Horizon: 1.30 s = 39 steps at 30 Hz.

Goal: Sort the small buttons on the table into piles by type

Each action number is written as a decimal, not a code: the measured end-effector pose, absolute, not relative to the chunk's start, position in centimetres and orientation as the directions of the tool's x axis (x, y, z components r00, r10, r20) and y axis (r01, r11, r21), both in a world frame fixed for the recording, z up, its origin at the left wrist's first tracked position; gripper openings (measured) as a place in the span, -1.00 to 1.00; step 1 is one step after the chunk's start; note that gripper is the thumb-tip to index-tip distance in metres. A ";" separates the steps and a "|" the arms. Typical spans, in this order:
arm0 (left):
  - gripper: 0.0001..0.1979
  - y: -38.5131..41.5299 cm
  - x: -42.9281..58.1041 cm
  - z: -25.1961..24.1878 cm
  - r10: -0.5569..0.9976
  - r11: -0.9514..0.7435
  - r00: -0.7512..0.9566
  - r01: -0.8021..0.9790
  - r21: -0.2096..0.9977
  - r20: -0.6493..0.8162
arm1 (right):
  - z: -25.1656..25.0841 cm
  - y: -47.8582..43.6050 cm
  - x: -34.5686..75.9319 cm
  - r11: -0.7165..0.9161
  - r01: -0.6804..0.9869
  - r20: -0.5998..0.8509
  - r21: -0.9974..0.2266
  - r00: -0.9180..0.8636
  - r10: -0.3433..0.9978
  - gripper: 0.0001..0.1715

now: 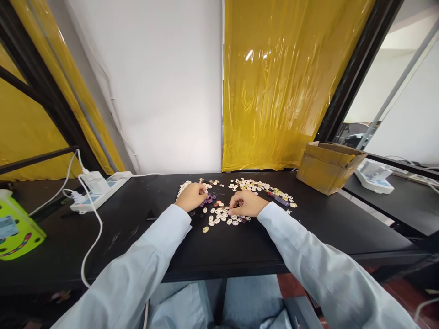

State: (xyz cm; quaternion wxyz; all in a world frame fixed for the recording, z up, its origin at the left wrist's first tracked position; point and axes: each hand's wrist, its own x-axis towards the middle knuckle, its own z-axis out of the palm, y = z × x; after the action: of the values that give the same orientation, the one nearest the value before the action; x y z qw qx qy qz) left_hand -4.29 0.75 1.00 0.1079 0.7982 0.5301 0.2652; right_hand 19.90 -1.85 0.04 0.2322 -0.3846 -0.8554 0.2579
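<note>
My left hand [192, 196] is over the back left of the scattered pieces, its fingers curled together; what they hold, if anything, is hidden. Beside its fingertips lies a cluster of purple pieces [209, 199], with cream pieces [185, 185] partly behind the hand. My right hand [247, 203] is bent in a pinch at the edge of a group of cream oval pieces [219, 217], which look like flat buttons with holes. I cannot make out whether a piece is between its fingers. A single yellowish oval piece [206, 229] lies nearest the front.
More pale pieces [254, 184] spread behind my right hand, near a slim purple-handled tool [279, 199]. A cardboard box [329, 169] stands at the back right. On the left are a white power strip [103, 194] with cables and a bright green container [20, 228].
</note>
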 end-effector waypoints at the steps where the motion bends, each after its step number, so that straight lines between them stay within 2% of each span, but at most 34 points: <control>1: -0.92 0.7 -4.3 1.0 0.907 -0.407 0.293 0.798 0.445 0.303 | 0.0 -1.8 19.9 0.570 0.535 0.193 -0.624 -0.601 0.775 -0.76; 4: -0.90 0.3 -4.1 1.3 0.898 -0.417 0.292 0.804 0.423 0.330 | -0.3 -1.6 19.7 0.528 0.539 0.167 -0.657 -0.578 0.798 -0.76; 7: -0.88 -0.3 -3.4 1.6 0.854 -0.495 0.335 0.757 0.426 0.397 | -0.7 -1.3 19.6 0.472 0.498 0.171 -0.727 -0.535 0.827 -0.75; 9: -0.87 -0.8 -2.7 1.6 0.841 -0.536 0.376 0.677 0.504 0.389 | -0.9 -1.2 19.5 0.450 0.440 0.197 -0.777 -0.509 0.838 -0.76; 11: -0.85 -1.3 -1.8 1.4 0.836 -0.543 0.426 0.547 0.638 0.346 | -0.8 -1.1 19.5 0.424 0.381 0.210 -0.821 -0.489 0.847 -0.77; 14: -0.81 -1.7 -0.7 1.0 0.823 -0.481 0.494 0.340 0.808 0.281 | -0.6 -1.2 19.3 0.383 0.304 0.218 -0.872 -0.459 0.861 -0.78; 17: -0.78 -1.9 -0.3 0.7 0.827 -0.408 0.507 0.244 0.880 0.243 | -0.4 -1.4 19.2 0.317 0.242 0.189 -0.917 -0.435 0.880 -0.75; 23: -0.75 -1.9 -0.2 0.5 0.818 -0.404 0.519 0.214 0.889 0.247 | -0.1 -1.7 19.2 0.270 0.217 0.156 -0.938 -0.430 0.889 -0.66; 27: -0.81 -1.7 -0.2 0.3 0.814 -0.482 0.494 0.283 0.829 0.305 | 0.4 -1.8 20.2 0.372 0.353 0.186 -0.858 -0.462 0.867 -0.65; 30: -0.79 -1.3 -0.4 0.2 0.819 -0.531 0.440 0.342 0.775 0.367 | 0.8 -1.8 21.5 0.349 0.470 0.016 -0.810 -0.579 0.815 -0.68; 33: -0.81 -0.9 -0.7 0.3 0.841 -0.519 0.382 0.363 0.774 0.384 | 1.0 -1.8 22.6 0.278 0.521 -0.156 -0.807 -0.642 0.751 -0.73; 39: -0.90 -0.9 -0.8 0.6 0.880 -0.421 0.362 0.293 0.858 0.308 | 1.4 -1.5 23.2 0.265 0.558 -0.180 -0.786 -0.617 0.766 -0.79</control>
State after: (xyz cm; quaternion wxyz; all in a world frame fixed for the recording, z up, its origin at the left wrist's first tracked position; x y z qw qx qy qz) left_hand -0.77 -0.89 0.56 0.3643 0.7406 0.3959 0.4026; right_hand 23.22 -1.45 1.35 0.1191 -0.4211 -0.7865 0.4359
